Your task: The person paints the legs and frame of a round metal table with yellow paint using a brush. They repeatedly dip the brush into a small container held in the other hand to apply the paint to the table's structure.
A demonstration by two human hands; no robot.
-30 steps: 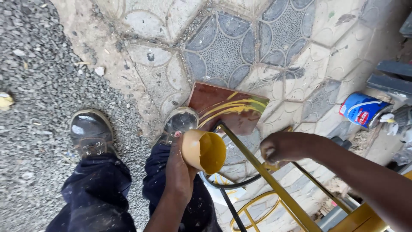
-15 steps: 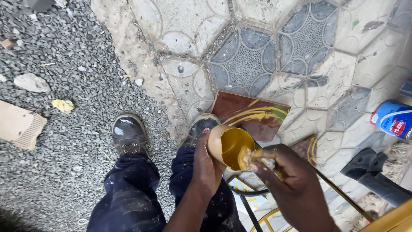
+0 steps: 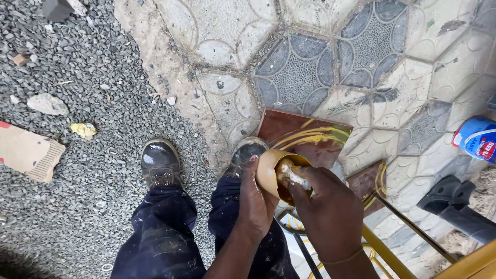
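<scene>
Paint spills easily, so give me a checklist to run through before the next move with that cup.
1. Left hand grips the yellow-coated paint cup: ok.
2. Right hand has the paint-soaked applicator inside the cup: ok.
3. Cup tilted on its side, opening facing the right hand; paint level: cannot tell.
4. Black shoe directly beneath cup, exposed to drips: not ok.
5. Brown tile with yellow streaks lies on the paving beyond the cup: ok.
</scene>
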